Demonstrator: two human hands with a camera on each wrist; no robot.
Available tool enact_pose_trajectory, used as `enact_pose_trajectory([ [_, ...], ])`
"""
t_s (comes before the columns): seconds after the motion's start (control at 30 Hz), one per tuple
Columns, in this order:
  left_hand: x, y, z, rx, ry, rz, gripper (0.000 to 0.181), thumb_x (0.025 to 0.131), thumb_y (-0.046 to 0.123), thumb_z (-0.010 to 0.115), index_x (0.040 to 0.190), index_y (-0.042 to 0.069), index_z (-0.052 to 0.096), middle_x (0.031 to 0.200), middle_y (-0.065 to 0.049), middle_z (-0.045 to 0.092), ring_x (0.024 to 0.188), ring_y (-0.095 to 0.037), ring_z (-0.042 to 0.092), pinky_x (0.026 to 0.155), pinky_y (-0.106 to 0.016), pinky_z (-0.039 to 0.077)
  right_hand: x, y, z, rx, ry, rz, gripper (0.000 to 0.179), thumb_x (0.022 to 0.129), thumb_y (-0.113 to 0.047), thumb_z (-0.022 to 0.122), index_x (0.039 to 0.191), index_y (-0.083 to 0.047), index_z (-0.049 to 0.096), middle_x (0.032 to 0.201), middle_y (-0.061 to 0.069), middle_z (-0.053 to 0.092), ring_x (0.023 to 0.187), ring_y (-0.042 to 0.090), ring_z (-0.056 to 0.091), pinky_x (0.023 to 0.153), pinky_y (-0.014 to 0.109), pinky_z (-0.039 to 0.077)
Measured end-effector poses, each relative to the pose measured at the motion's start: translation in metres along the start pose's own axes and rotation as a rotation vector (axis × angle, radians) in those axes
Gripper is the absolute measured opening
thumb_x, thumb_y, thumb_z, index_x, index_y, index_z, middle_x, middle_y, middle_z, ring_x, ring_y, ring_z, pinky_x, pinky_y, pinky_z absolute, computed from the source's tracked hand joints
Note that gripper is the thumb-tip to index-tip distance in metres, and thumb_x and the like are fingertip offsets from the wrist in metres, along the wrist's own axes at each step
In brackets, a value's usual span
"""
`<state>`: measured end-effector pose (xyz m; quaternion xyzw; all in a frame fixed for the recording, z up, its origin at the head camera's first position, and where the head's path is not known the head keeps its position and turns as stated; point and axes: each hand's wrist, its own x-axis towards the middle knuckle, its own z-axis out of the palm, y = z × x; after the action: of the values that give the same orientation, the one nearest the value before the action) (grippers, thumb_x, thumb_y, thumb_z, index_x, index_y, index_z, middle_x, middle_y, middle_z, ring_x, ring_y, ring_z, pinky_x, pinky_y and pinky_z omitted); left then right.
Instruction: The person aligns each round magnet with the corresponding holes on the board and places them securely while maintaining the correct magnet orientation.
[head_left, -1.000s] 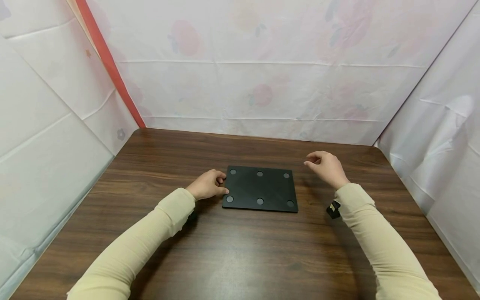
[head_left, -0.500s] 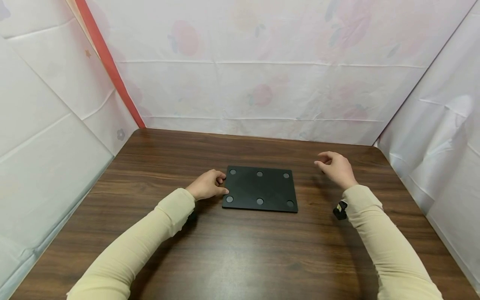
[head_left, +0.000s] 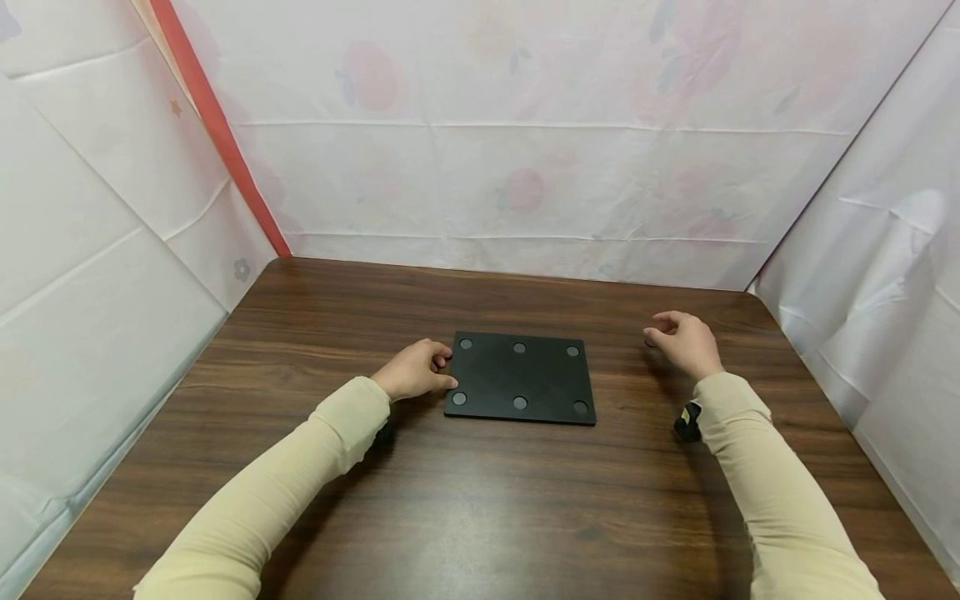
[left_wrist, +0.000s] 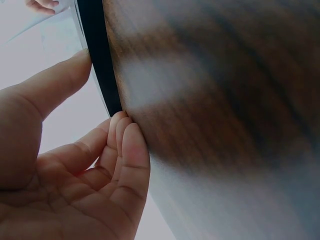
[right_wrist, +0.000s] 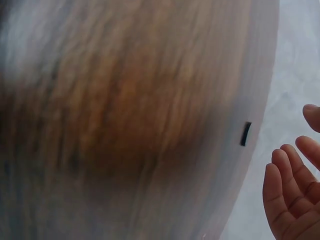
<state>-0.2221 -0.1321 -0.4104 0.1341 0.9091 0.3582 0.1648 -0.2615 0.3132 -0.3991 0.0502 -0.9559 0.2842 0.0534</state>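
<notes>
A flat black rectangular panel (head_left: 525, 375) with several grey round spots lies on the table. At its left edge my left hand (head_left: 411, 371) rests, the thumb and fingertips touching the rim. In the left wrist view the thumb tip meets the black edge (left_wrist: 100, 55), and the curved fingers (left_wrist: 132, 150) touch farther along it. To the right of the panel, my right hand (head_left: 686, 343) hovers over the table with loosely bent fingers, seemingly holding nothing. In the right wrist view a small flat black piece (right_wrist: 246, 134) lies apart from its fingers (right_wrist: 277, 195); its kind is unclear.
The brown wood-grain table (head_left: 480, 500) has white patterned cloth (head_left: 487, 167) hanging behind it and on both sides. A red strip (head_left: 217, 125) runs down the back left corner. Beneath the right sleeve sits a black wrist device (head_left: 687, 422).
My right hand has moved to the right, farther from the panel, and slightly nearer the front. The left hand and the panel have stayed in place.
</notes>
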Motion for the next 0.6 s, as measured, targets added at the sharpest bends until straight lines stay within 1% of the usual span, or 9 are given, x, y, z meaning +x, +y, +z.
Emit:
enact_pose_trajectory([
  [0.17,0.0,0.0,-0.001,0.004,-0.001,0.006,0.058,0.09,0.014,0.076,0.138,-0.009,0.051,0.112,-0.012,0.056,0.1,-0.025,0.053,0.087,-0.041,0.047,0.001,0.006,0.001,-0.016,-0.032,0.024,0.046,0.099,-0.023,0.063,0.133,0.008,0.057,0.112,0.03,0.064,0.094,0.04,0.063,0.079,0.053,0.05],
  [0.33,0.0,0.0,-0.001,0.003,-0.001,0.007,0.058,0.09,0.014,0.076,0.138,-0.008,0.051,0.112,-0.012,0.056,0.1,-0.025,0.054,0.088,-0.041,0.047,0.0,0.009,0.001,-0.026,-0.074,0.048,0.047,0.1,-0.024,0.063,0.133,0.009,0.056,0.116,0.031,0.062,0.097,0.043,0.062,0.082,0.055,0.05],
  [0.6,0.001,-0.001,0.0,0.016,0.011,0.023,0.058,0.089,0.013,0.077,0.136,-0.009,0.053,0.11,-0.013,0.058,0.101,-0.026,0.055,0.088,-0.042,0.047,0.001,0.014,0.003,-0.041,-0.105,0.066,0.045,0.1,-0.022,0.063,0.132,0.01,0.057,0.118,0.032,0.062,0.1,0.045,0.061,0.086,0.058,0.048],
])
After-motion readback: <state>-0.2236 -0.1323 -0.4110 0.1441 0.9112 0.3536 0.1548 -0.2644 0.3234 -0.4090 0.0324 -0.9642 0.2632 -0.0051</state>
